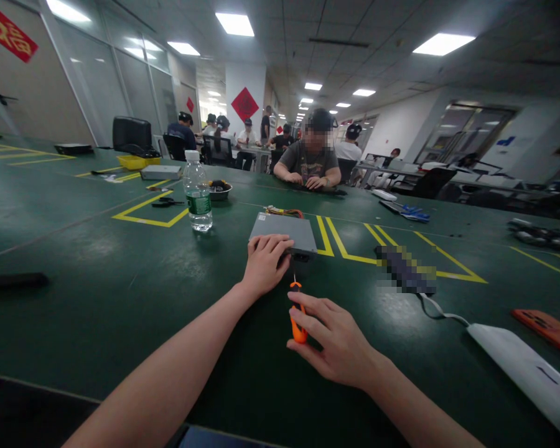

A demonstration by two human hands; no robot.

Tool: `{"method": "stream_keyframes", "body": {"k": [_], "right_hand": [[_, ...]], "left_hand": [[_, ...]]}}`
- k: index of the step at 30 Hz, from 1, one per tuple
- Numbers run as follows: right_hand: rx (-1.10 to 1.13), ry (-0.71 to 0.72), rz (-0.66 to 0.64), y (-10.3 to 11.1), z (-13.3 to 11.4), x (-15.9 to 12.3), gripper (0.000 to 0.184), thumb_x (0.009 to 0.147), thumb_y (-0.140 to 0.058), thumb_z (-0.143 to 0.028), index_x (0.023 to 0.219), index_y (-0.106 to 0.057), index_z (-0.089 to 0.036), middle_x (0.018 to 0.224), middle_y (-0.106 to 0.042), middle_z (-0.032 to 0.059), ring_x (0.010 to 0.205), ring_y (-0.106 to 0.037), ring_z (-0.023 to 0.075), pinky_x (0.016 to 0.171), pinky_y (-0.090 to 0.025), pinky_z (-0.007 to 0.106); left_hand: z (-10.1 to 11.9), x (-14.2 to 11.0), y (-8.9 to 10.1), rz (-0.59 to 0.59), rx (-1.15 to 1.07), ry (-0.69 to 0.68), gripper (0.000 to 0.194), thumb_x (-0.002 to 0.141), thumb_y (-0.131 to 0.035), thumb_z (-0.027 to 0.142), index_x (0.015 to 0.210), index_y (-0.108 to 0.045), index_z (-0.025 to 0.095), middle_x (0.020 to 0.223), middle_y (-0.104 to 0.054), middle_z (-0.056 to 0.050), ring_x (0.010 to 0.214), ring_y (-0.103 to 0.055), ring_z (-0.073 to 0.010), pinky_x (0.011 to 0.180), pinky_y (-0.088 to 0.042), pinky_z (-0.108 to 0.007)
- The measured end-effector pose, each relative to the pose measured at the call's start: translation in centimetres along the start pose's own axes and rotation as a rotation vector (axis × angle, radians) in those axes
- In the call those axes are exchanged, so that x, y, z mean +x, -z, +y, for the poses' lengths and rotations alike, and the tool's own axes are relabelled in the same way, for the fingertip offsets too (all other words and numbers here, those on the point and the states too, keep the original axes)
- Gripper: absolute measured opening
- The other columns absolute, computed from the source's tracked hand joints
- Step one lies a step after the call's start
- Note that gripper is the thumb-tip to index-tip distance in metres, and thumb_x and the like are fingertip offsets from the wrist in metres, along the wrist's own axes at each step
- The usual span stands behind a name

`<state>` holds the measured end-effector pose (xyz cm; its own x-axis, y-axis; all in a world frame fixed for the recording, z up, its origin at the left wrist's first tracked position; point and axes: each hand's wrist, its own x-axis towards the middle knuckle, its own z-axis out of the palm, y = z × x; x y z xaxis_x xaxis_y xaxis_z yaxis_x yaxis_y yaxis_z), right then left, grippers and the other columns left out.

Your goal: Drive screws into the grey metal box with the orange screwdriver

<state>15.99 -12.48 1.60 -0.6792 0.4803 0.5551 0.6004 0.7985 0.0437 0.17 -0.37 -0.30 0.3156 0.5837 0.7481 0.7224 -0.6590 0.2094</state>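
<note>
A flat grey metal computer power supply lies on the green table in front of me, its bundle of coloured wires at the far side. My left hand grips its near left part, fingers over the top and the thumb at the near edge. In my right hand is a screwdriver with an orange and black handle, held between fingers and thumb. Its thin shaft points away from me toward the near side of the power supply. Whether the tip touches it I cannot tell.
Left of the power supply stands a water bottle, with a metal bowl behind it. To the right lie a white power bank with a cable and an orange phone. A person sits across the table.
</note>
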Motion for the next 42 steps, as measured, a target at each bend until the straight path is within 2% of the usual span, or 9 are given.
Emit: {"method": "stream_keyframes", "body": {"k": [5, 9, 12, 20, 27, 30, 35, 37, 42], "right_hand": [[0.002, -0.011, 0.001, -0.21, -0.32, 0.06, 0.018, 0.087, -0.048, -0.028, 0.098, -0.053, -0.015, 0.108, -0.060, 0.0145, 0.092, -0.060, 0.0203, 0.075, -0.050, 0.034], [-0.004, -0.046, -0.154, 0.43, -0.62, 0.15, 0.032, 0.089, -0.045, -0.035, 0.116, -0.050, -0.018, 0.122, -0.052, 0.0155, 0.102, -0.056, 0.0239, 0.081, -0.049, 0.038], [0.004, -0.046, -0.202, 0.61, -0.54, 0.27, 0.036, 0.089, -0.043, -0.032, 0.122, -0.046, -0.018, 0.127, -0.048, 0.0159, 0.108, -0.053, 0.0246, 0.084, -0.048, 0.039], [0.018, -0.013, 0.006, -0.20, -0.29, -0.03, 0.018, 0.085, -0.049, -0.027, 0.098, -0.052, -0.014, 0.109, -0.060, 0.0166, 0.095, -0.060, 0.0213, 0.076, -0.050, 0.035], [0.017, -0.061, -0.217, 0.67, -0.55, 0.33, 0.039, 0.088, -0.046, -0.033, 0.125, -0.044, -0.020, 0.128, -0.046, 0.0159, 0.110, -0.052, 0.0253, 0.083, -0.049, 0.039], [-0.008, -0.030, -0.145, 0.39, -0.49, 0.45, 0.035, 0.090, -0.043, -0.031, 0.122, -0.045, -0.016, 0.124, -0.050, 0.0170, 0.107, -0.054, 0.0243, 0.082, -0.049, 0.037], [0.007, -0.010, 0.006, -0.29, -0.34, 0.16, 0.018, 0.086, -0.049, -0.028, 0.097, -0.053, -0.014, 0.112, -0.059, 0.0159, 0.091, -0.060, 0.0209, 0.074, -0.050, 0.035], [0.028, -0.050, -0.031, -0.21, -0.37, 0.11, 0.017, 0.086, -0.049, -0.028, 0.095, -0.053, -0.015, 0.111, -0.059, 0.0145, 0.091, -0.060, 0.0208, 0.075, -0.050, 0.035], [0.025, -0.071, -0.221, 0.52, -0.58, 0.25, 0.039, 0.088, -0.047, -0.035, 0.124, -0.045, -0.020, 0.126, -0.049, 0.0136, 0.106, -0.054, 0.0237, 0.083, -0.048, 0.038]], "left_hand": [[0.15, 0.06, 0.12, 0.002, 0.012, 0.001, 0.023, 0.085, -0.050, 0.025, 0.108, -0.054, 0.028, 0.119, -0.059, 0.001, 0.112, -0.047, -0.0181, 0.097, -0.024, -0.039], [0.11, 0.05, 0.05, 0.004, 0.014, 0.000, 0.023, 0.086, -0.049, 0.024, 0.108, -0.054, 0.027, 0.119, -0.059, 0.001, 0.111, -0.047, -0.0183, 0.097, -0.025, -0.039], [0.04, 0.03, -0.04, 0.005, 0.014, 0.000, 0.023, 0.086, -0.049, 0.024, 0.108, -0.054, 0.028, 0.119, -0.059, 0.001, 0.112, -0.047, -0.0187, 0.097, -0.025, -0.039], [0.20, 0.03, 0.13, -0.006, 0.020, 0.004, 0.024, 0.086, -0.049, 0.024, 0.109, -0.054, 0.027, 0.119, -0.058, 0.000, 0.112, -0.047, -0.0188, 0.097, -0.025, -0.039], [0.12, 0.03, 0.05, -0.002, 0.025, 0.006, 0.024, 0.086, -0.049, 0.024, 0.109, -0.055, 0.028, 0.119, -0.058, 0.000, 0.112, -0.047, -0.0189, 0.097, -0.025, -0.039], [0.10, 0.04, 0.06, -0.004, 0.018, 0.000, 0.024, 0.086, -0.048, 0.025, 0.109, -0.054, 0.027, 0.119, -0.058, 0.000, 0.112, -0.047, -0.0189, 0.098, -0.024, -0.039], [0.14, 0.02, 0.09, -0.008, 0.017, 0.003, 0.025, 0.086, -0.049, 0.025, 0.110, -0.054, 0.027, 0.119, -0.058, 0.000, 0.112, -0.047, -0.0186, 0.098, -0.024, -0.040], [0.15, 0.01, 0.08, -0.006, 0.019, 0.004, 0.025, 0.086, -0.049, 0.024, 0.109, -0.054, 0.028, 0.119, -0.058, 0.001, 0.113, -0.047, -0.0185, 0.098, -0.024, -0.039], [0.16, 0.02, 0.10, -0.004, 0.018, 0.004, 0.024, 0.086, -0.049, 0.024, 0.109, -0.054, 0.028, 0.119, -0.058, 0.001, 0.112, -0.047, -0.0182, 0.098, -0.024, -0.039]]}}
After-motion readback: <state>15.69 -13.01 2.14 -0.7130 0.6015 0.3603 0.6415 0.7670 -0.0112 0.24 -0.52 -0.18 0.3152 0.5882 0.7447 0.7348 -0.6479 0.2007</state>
